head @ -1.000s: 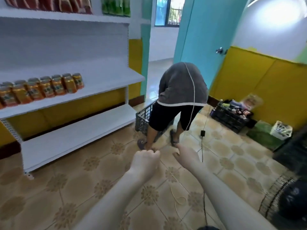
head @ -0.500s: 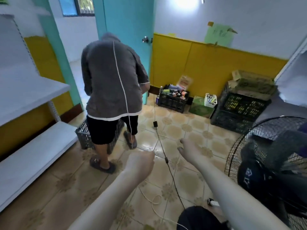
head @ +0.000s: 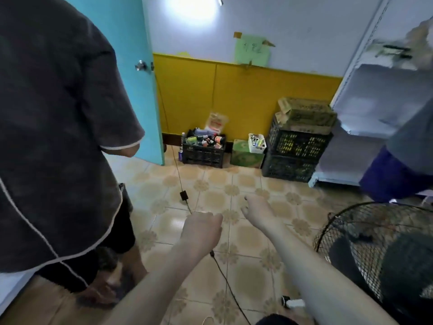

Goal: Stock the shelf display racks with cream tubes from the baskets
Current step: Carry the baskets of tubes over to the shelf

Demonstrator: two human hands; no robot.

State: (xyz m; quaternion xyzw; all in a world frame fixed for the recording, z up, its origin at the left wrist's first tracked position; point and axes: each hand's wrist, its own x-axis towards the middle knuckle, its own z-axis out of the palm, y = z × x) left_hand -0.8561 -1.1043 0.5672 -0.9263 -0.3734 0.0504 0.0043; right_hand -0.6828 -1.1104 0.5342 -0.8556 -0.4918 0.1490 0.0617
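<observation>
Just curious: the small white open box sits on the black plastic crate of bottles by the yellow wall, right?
No. The head view shows the small white open box on the green cardboard box beside the black plastic crate, by the yellow wall.

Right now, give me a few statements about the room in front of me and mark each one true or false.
1. A black crate full of bottles stands on the floor by the yellow wall. True.
2. The fan stands to the left of the hands. False: the fan is on the right, close by.
3. Cardboard boxes sit on top of the stacked dark crates. True.
4. The right hand grips a cream tube. False: the right hand holds nothing, its fingers loosely curled.
5. A black cable runs across the tiled floor. True.
</observation>
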